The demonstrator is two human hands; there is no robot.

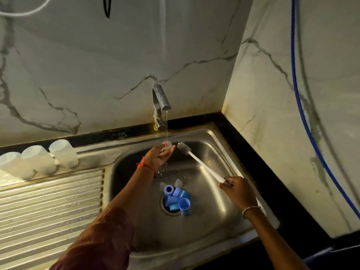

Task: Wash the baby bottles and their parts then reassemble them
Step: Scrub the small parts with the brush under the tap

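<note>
Three bottles [39, 158], can you see them? (desk)

I can. They are cloudy white and sit in a row well left of the tap [160, 102], each touching the next. I cannot tell from my feed which way up they are. (operator)

And the hands? (desk)

Water runs from the tap. The left hand [161, 155] is right under it, palm up, with its fingers curled round a small clear piece [167, 143] that sits in the stream. I cannot make out which part that is. The right hand [236, 189] is lower and to the right of the tap, with its fingers wrapped tight round the handle end of the brush [198, 162]. The brush slants up toward the tap, and its bristle head is just right of the left fingertips. Whether they touch, I cannot tell. (operator)

Where is the rest of the set? (desk)

I see a pile of blue parts [176, 199] on the floor of the sink [214, 221], straight out from the tap toward the person. They are caps and rings lying against one another. Two more clear bits [178, 183] lie at the side of that pile nearer the tap. (operator)
</note>
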